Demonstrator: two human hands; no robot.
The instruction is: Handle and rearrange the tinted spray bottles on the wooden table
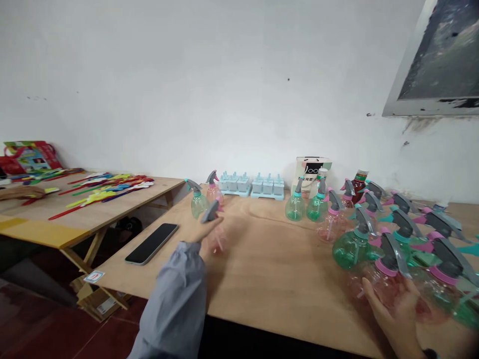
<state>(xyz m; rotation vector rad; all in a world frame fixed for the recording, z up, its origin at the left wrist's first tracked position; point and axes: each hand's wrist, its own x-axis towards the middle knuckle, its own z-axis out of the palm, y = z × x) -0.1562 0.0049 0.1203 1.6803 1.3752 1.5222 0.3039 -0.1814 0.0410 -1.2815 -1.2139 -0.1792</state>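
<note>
My left hand point(200, 228) is closed around the neck of a pink spray bottle point(217, 240) with a grey trigger head, on the left half of the table. Just behind it stand a green spray bottle point(198, 203) and another pink one point(212, 192). At the lower right, my right hand point(398, 311) has its thumb and fingers around the clear pink body of a second spray bottle point(380, 280). Several green and pink spray bottles crowd around that hand, among them a dark green one point(350, 249) and a pink-collared one point(441, 286).
A phone point(151, 243) lies near the table's left edge. Light blue ice-pop moulds point(235, 185), a paper bag point(309, 174) and a dark red bottle point(359, 183) stand along the wall. Another person's hand point(24, 193) is over the left table point(123, 212), beside colourful flat pieces point(101, 192).
</note>
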